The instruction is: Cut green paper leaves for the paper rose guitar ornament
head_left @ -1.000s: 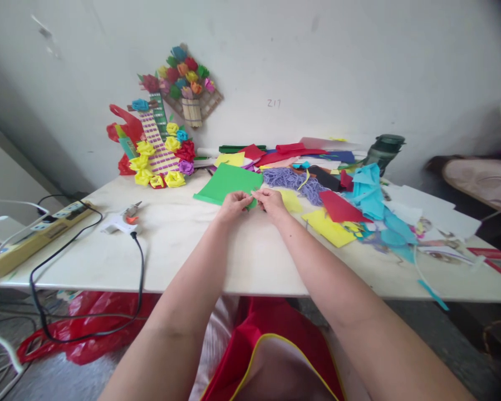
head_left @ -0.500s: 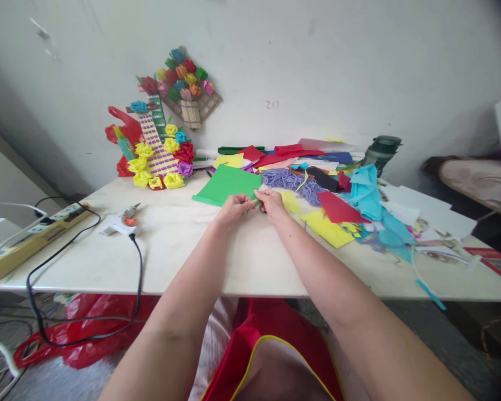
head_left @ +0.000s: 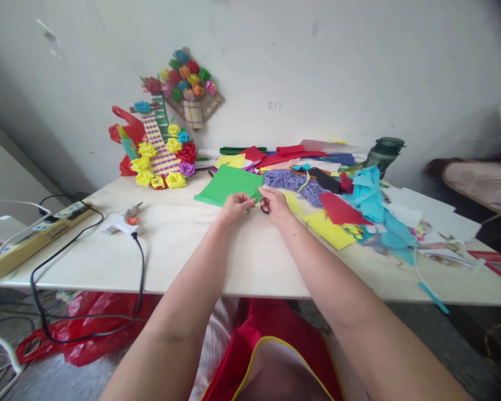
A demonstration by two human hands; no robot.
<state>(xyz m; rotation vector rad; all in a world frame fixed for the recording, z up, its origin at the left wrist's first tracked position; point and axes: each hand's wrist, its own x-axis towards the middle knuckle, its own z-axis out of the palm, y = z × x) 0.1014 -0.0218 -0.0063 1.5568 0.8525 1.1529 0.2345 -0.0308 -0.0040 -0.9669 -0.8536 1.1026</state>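
Observation:
My left hand (head_left: 236,207) is closed, its thumb and fingers pinching a small piece of green paper (head_left: 256,196). Close beside it, my right hand (head_left: 276,203) is closed on small scissors; their dark handle loop (head_left: 265,206) shows at the fingers, while the blades are mostly hidden. Just beyond both hands lies a larger green paper sheet (head_left: 227,184) with its near edge curled. A yellow paper piece (head_left: 293,201) lies partly behind my right hand.
Right of my hands are purple yarn (head_left: 294,182), red paper (head_left: 343,209), yellow paper (head_left: 329,229) and blue crepe paper (head_left: 367,192). A dark green bottle (head_left: 383,153) stands behind. At left lie a white glue gun (head_left: 121,224), its black cord and a power strip (head_left: 37,239); paper-flower crafts (head_left: 162,150) stand behind.
My right hand has opened a slight gap from the left, and the scissors' handle loop shows more clearly. The whole view has shifted slightly; the table items stay in place.

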